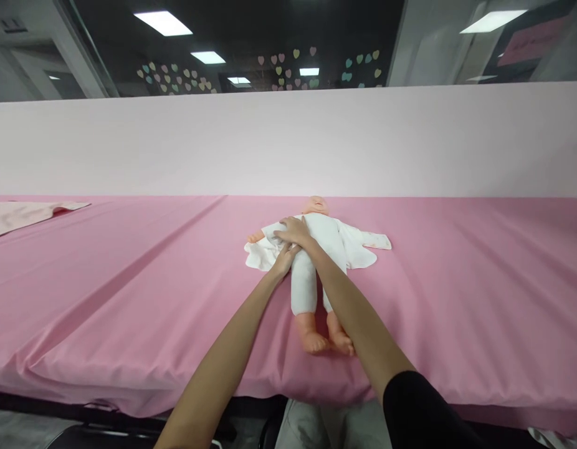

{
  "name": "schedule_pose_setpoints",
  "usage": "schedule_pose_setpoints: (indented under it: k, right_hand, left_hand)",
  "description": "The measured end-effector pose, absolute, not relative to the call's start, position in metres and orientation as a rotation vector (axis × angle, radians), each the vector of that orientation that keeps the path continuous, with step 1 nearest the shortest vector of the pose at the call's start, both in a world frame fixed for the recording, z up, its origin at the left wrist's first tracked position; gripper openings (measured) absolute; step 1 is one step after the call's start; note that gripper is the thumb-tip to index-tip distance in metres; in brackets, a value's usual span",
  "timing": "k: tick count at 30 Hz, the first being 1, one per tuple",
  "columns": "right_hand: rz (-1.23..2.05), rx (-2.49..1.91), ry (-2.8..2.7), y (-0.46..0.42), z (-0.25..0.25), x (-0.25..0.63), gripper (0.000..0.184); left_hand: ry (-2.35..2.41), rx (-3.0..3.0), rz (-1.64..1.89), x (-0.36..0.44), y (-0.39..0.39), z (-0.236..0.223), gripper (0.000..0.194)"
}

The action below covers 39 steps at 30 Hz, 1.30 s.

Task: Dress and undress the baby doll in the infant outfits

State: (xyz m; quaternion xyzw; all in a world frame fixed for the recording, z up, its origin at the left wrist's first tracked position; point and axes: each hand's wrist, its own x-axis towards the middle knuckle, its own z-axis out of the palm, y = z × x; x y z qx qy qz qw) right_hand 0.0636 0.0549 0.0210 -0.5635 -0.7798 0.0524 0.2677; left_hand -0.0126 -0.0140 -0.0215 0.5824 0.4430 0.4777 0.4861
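A baby doll [303, 287] lies on its back, its head away from me and its bare feet toward me. Its trunk and upper legs are white. A white baby shirt [361, 257] is spread out beneath it; one sleeve lies flat at the right, while a doll hand shows beyond white cloth at the left. My right hand [295, 232] crosses over the doll's trunk, fingers stretched leftward and apart on the white cloth. Just below it, my left hand [285, 259] is at the doll's side, its fingers closed at the shirt's edge and partly hidden under my right hand.
A pink sheet [152, 299] with creases covers the wide table. At the far left lies a pale folded cloth [27, 215]. A low white wall [176, 146] runs behind the table, with dark glass and heart-shaped stickers above it.
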Motion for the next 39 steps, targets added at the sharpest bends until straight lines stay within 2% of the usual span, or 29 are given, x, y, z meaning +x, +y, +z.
schedule_pose_setpoints:
  k: [6, 10, 16, 19, 23, 30, 39]
  right_hand:
    - [0.088, -1.492, -1.632, 0.041, 0.027, 0.109, 0.029]
    - [0.137, -1.661, -1.384, 0.041, 0.019, 0.157, 0.028]
    - [0.088, -1.832, -1.460, 0.040, -0.012, 0.209, 0.032]
    - [-0.026, -1.874, -1.522, 0.038, -0.023, 0.215, 0.031]
    - [-0.150, -1.931, -1.538, 0.041, -0.030, 0.209, 0.041]
    - [-0.200, -1.946, -1.526, 0.041, -0.033, 0.206, 0.048]
    - [-0.124, -1.911, -1.314, 0.041, -0.037, 0.214, 0.048]
  left_hand:
    - [0.768, 1.378, 1.016, -0.004, -0.025, -0.013, 0.056]
    - [0.902, 1.298, 1.147, 0.003, -0.032, -0.014, 0.066]
    - [1.054, 1.209, 1.302, 0.011, -0.033, -0.015, 0.071]
    - [1.073, 1.199, 1.339, 0.011, -0.032, -0.014, 0.075]
    - [1.075, 1.169, 1.354, 0.007, -0.029, -0.012, 0.080]
    - [1.169, 1.335, 1.405, -0.003, -0.021, -0.008, 0.065]
    - [1.156, 1.119, 1.382, -0.029, -0.020, 0.002, 0.058]
